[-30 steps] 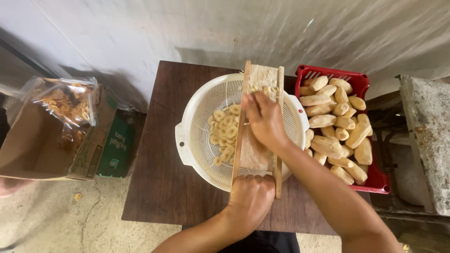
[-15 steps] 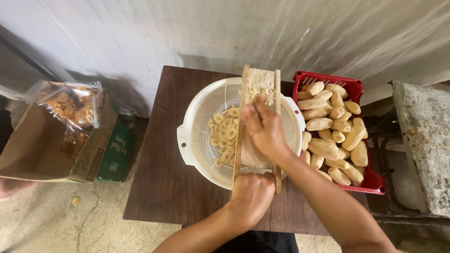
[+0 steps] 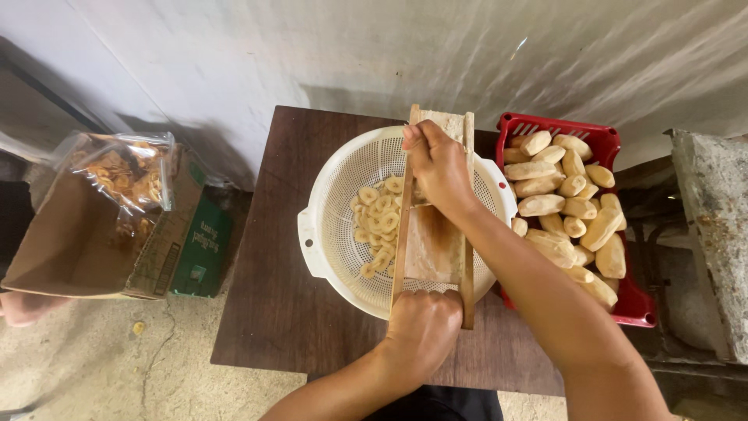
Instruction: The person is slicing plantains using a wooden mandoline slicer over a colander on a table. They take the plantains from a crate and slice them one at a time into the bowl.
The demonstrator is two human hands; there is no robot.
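Since the earlier frame, the right hand (image 3: pixel 438 165) has travelled up the long wooden slicing board (image 3: pixel 433 234) to its far end, fingers closed over something pressed to the board that cannot be made out. Left hand (image 3: pixel 423 327) is closed around the board's near end, steadying it. The board lies across the white perforated plastic colander (image 3: pixel 335 210) on the dark brown wooden tabletop (image 3: pixel 273 312). Pale round slices (image 3: pixel 378 222) lie inside the colander. Just beside it, the red plastic crate (image 3: pixel 635 300) holds peeled pale plantains (image 3: pixel 565 206).
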